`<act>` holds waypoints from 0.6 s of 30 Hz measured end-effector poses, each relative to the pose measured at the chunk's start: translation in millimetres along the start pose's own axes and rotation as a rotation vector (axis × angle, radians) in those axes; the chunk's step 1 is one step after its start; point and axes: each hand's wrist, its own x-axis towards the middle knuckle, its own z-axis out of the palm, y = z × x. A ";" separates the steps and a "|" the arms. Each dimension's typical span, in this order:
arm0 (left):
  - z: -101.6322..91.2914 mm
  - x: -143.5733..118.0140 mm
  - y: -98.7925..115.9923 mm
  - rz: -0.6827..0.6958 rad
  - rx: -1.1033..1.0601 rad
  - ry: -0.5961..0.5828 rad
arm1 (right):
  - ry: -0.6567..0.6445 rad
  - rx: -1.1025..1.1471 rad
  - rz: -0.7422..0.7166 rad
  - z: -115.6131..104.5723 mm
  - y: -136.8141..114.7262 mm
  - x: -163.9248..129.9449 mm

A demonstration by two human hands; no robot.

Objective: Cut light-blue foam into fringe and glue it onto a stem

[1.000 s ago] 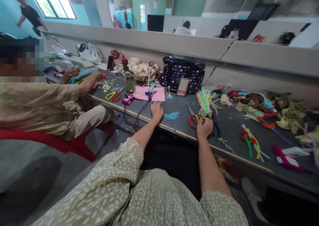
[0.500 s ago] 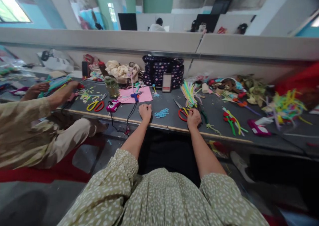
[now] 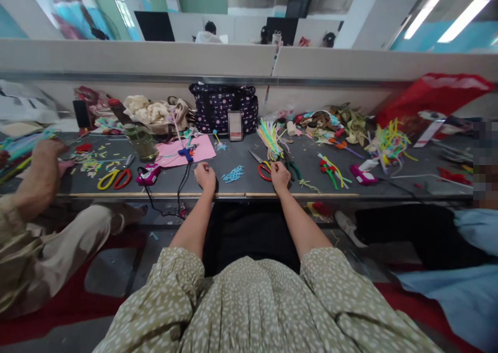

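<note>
My left hand (image 3: 205, 176) rests curled at the table's front edge, left of a small pile of short blue pieces (image 3: 233, 174). My right hand (image 3: 280, 177), also curled, lies beside the red and yellow handles of the scissors (image 3: 265, 171); whether it touches them I cannot tell. No object shows in either hand. Behind the right hand is a bundle of pastel fuzzy stems (image 3: 271, 139), with dark green handles (image 3: 293, 170) to its right. A blue glue gun (image 3: 187, 153) sits on a pink sheet (image 3: 204, 148), beyond my left hand.
A dark patterned bag (image 3: 224, 109) stands at the back, a phone-like rectangle (image 3: 235, 125) before it. Leftward are a bottle (image 3: 140, 143), other scissors (image 3: 115, 178) and a purple box (image 3: 148, 174). Rightward lie red-green stems (image 3: 330, 172) and another purple box (image 3: 363, 174). People sit on both sides.
The view has turned right, bringing more of the person on the right and the red bag into sight. Both my hands keep their places on the table.
</note>
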 end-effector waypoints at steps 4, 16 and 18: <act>-0.4 1.1 0.3 -0.012 -0.011 -0.013 | -0.022 -0.009 0.011 0.0 -0.9 -0.2; -0.9 -2.2 0.8 -0.045 -0.031 0.019 | -0.055 -0.001 0.011 0.2 2.1 -1.6; -0.9 -2.6 -0.9 -0.047 -0.030 0.030 | -0.053 0.009 0.013 0.3 2.5 -1.9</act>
